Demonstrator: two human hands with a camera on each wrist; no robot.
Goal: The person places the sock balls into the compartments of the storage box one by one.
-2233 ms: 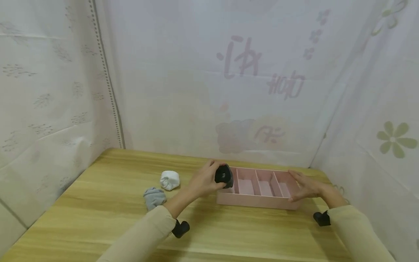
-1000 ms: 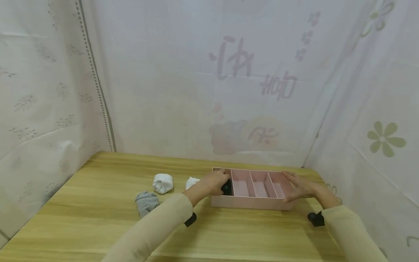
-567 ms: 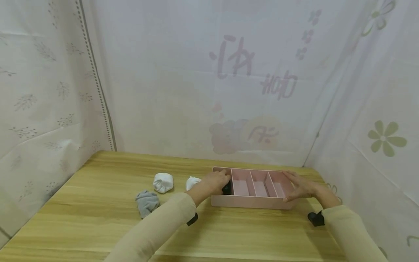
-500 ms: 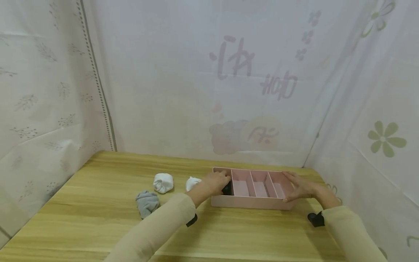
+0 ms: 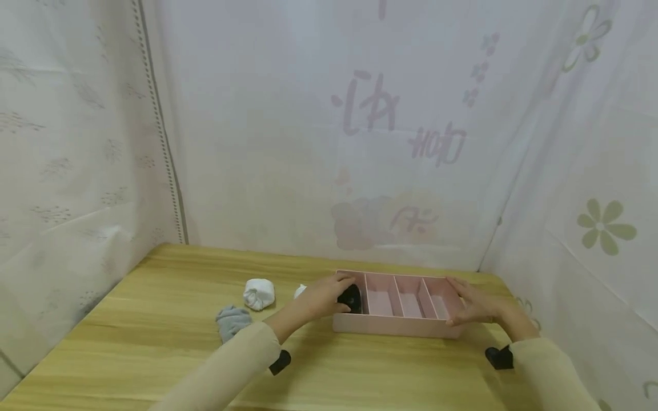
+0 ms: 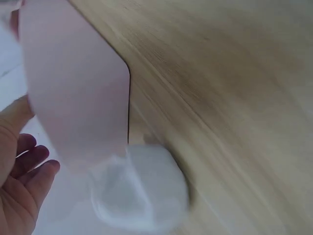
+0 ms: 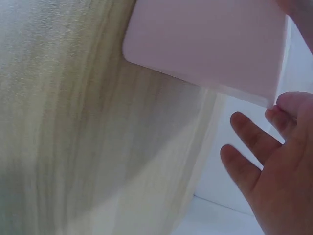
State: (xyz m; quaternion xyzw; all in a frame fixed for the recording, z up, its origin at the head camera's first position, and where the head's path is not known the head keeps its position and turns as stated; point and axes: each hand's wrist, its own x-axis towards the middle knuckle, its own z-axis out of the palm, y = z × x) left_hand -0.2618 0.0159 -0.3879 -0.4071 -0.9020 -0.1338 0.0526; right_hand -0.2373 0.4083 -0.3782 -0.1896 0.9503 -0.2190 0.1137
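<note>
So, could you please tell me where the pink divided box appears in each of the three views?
Head view: the pink box sits right of centre on the wooden table, between both hands.
Left wrist view: its pale pink end wall fills the upper left, a white sock ball below it.
Right wrist view: its pink end wall fills the top, above the fingers.
Shared landmark: the table's wood grain.

wooden table (image 5: 154,342), pink tray (image 5: 396,326), rolled socks (image 5: 259,293)

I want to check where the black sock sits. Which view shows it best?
The head view: the black sock sits in the tray's leftmost compartment under the left hand. Neither wrist view shows it.
</note>
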